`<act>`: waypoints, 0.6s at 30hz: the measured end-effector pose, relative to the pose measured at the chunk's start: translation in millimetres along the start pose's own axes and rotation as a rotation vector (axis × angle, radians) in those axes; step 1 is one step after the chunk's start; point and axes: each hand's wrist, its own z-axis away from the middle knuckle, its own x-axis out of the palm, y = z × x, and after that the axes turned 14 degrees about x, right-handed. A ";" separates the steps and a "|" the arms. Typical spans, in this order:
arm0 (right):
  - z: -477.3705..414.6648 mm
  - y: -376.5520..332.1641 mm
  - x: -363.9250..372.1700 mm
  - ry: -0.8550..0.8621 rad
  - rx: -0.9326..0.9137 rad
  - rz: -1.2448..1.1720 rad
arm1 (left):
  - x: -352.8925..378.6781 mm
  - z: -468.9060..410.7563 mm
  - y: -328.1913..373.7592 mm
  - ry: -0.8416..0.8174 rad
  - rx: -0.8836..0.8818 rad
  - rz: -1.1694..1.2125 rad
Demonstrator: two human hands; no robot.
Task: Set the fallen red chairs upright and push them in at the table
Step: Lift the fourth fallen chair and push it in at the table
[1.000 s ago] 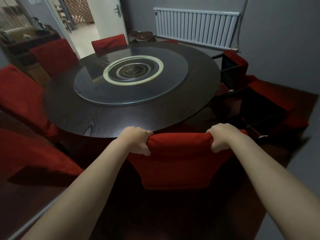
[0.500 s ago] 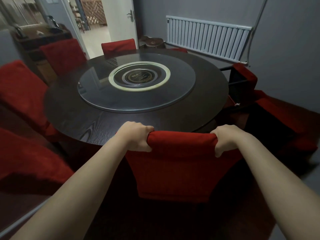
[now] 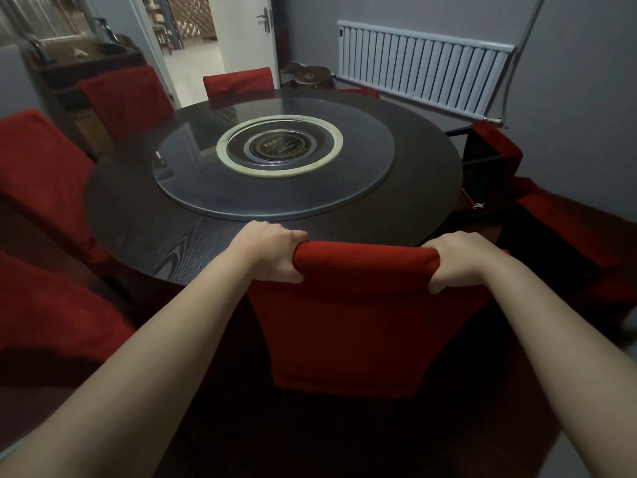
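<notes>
A red-covered chair (image 3: pixel 365 315) stands upright right in front of me, its back close against the edge of the round dark table (image 3: pixel 144 236). My left hand (image 3: pixel 272 255) grips the top left corner of the chair back. My right hand (image 3: pixel 455 262) grips the top right corner. To the right of the table another red chair (image 3: pixel 496 150) lies tipped over, its dark underside and frame showing. More red fabric (image 3: pixel 586 236) spreads low beside it; what it belongs to I cannot tell.
A glass turntable (image 3: pixel 275 167) covers the middle of the table. Upright red chairs stand at the left (image 3: pixel 38 181), far left (image 3: pixel 124 98) and far side (image 3: pixel 238 82). A radiator (image 3: pixel 420 67) lines the back wall. An open doorway (image 3: pixel 193 56) lies beyond a sideboard (image 3: pixel 79 67).
The chair in my hands has slid forward toward the table, its back now near the rim. My view has come closer and risen over the table.
</notes>
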 end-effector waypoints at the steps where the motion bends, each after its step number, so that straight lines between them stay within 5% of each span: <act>1: -2.0 0.7 -0.5 0.004 -0.003 -0.007 | -0.2 -1.6 -1.1 0.005 0.000 -0.006; 18: -63.6 8.0 -31.0 0.120 -0.036 0.003 | -7.2 -52.2 -42.6 0.058 -0.049 -0.028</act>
